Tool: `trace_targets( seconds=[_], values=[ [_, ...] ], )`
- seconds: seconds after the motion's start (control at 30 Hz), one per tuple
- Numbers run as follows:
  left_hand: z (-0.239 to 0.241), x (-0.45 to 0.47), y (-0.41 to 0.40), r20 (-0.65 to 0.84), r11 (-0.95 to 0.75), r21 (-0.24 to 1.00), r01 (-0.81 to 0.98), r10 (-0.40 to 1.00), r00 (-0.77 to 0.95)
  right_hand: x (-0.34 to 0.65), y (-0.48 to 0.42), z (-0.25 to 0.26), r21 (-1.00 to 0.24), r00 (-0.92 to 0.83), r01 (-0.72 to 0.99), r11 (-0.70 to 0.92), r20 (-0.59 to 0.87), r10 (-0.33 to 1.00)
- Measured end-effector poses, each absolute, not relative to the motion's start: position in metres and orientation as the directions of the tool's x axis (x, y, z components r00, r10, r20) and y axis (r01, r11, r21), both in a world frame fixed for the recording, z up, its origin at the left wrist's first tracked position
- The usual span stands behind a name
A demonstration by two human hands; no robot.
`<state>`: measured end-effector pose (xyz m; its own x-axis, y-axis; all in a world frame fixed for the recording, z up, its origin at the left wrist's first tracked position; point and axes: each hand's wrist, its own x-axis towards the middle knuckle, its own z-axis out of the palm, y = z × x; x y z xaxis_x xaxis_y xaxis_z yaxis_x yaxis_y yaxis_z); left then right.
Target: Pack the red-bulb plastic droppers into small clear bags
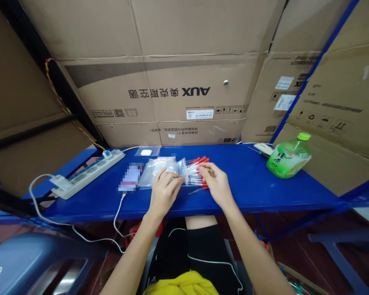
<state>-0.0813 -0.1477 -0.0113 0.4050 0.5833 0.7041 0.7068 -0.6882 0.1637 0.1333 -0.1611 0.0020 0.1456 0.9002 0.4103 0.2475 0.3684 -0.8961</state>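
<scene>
On the blue table, a stack of clear plastic zip bags [147, 174] lies to the left of a row of thin clear sticks with red ends [194, 174]. My left hand [166, 188] is over the right side of the bags, its thumb and index finger closed near the sticks' left ends. Whatever is between those fingertips is too small to make out. Over the red ends, my right hand [217, 182] has curled fingers pinched at one red-ended stick. Part of the row is hidden behind this hand. A small crinkled clear bag [182, 170] sits between the stack and the sticks.
A phone [130, 178] on a white cable lies left of the bags. Behind it is a white case [146, 152]. A power strip [89, 174] is at the left, a green bottle [289, 157] at the right. Cardboard [172, 37] walls the table's back.
</scene>
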Motion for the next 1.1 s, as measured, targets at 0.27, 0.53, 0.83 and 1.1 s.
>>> trace_targets(
  seconds=[0.27, 0.53, 0.83, 1.1],
  values=[
    [-0.016, -0.071, -0.166, 0.716, -0.789, -0.005, 0.614, 0.426, 0.553, 0.124, -0.182, -0.013, -0.964, 0.105, 0.115, 0.239, 0.251, 0.962],
    [-0.015, -0.068, -0.168, 0.682, -0.792, 0.128, 0.598, 0.508, 0.526, 0.121, -0.182, -0.018, -0.947, 0.165, 0.139, 0.291, 0.311, 0.936],
    [-0.012, -0.049, -0.179, 0.475, -0.51, 0.758, 0.407, 0.859, 0.19, 0.112, -0.185, -0.018, -0.881, -0.046, 0.236, 0.41, 0.411, 0.91],
    [-0.018, -0.066, -0.173, 0.458, -0.533, 0.782, 0.324, 0.843, 0.28, 0.102, -0.18, -0.026, -0.938, -0.202, -0.018, 0.345, 0.342, 0.918]
  ],
)
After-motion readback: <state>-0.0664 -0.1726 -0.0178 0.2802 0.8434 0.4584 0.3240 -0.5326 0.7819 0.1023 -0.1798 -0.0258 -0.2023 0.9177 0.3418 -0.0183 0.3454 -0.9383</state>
